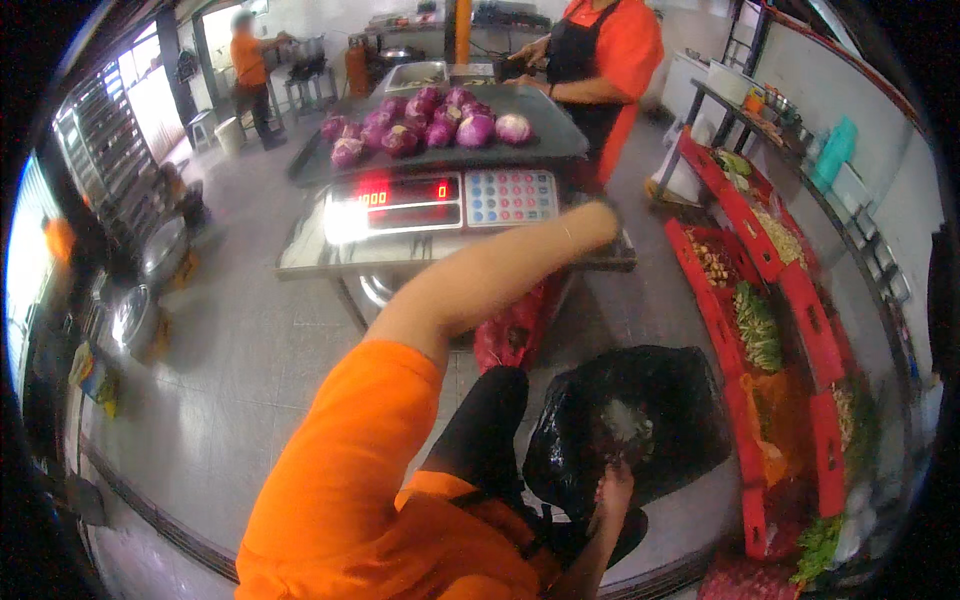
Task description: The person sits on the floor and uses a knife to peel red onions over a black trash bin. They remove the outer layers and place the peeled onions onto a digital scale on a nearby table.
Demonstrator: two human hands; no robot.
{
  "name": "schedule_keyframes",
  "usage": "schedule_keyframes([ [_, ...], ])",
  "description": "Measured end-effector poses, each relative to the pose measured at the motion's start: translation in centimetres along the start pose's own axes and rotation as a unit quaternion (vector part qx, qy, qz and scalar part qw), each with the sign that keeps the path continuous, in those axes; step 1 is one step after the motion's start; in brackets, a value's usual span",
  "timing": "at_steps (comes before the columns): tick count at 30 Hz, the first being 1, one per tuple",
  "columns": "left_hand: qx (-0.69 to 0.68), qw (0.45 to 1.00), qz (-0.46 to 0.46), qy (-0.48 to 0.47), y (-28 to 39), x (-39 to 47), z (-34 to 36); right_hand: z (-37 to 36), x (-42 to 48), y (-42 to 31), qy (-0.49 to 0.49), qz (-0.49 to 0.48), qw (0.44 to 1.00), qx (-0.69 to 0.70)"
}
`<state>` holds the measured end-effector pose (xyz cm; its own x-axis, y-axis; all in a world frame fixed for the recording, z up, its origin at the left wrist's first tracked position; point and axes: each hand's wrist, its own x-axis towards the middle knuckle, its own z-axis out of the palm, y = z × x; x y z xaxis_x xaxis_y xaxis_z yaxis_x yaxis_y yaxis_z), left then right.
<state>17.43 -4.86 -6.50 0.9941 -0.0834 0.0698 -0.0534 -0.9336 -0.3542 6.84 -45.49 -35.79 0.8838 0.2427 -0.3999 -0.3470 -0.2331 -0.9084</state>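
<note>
My left hand [600,221] is reached across to the right front corner of the metal table [304,251], just beside the scale keypad [511,197]. Its fingers are hidden, so I cannot see what they touch. Lower down, my right hand [616,480] is at the opening of a black plastic bag [675,420]; blur hides whether it grips anything. Something pale greyish-green [628,424] shows inside the bag. On the platform [551,154] of the digital scale [394,202], purple onions [420,120] lie heaped. Under my left forearm a red mesh sack [514,334] rests against the table.
Red crates [709,315] of vegetables line the floor at right, beside a long shelf [795,161]. A co-worker in a black apron [577,49] stands behind the scale near metal trays [416,76]. Another person [251,67] is by a pot at far left. Large metal bowls [131,315] stand left.
</note>
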Motion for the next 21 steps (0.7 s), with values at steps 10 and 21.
schedule_keyframes([
  [10,-0.129,0.977,-0.148,0.089,4.0,-0.2,0.4,-0.2,-0.7,-0.1,0.009,0.028,0.999,-0.041],
  [21,-0.443,0.879,0.126,0.120,22.6,-5.1,9.7,0.5,-1.3,-2.1,0.056,0.014,0.997,0.053],
])
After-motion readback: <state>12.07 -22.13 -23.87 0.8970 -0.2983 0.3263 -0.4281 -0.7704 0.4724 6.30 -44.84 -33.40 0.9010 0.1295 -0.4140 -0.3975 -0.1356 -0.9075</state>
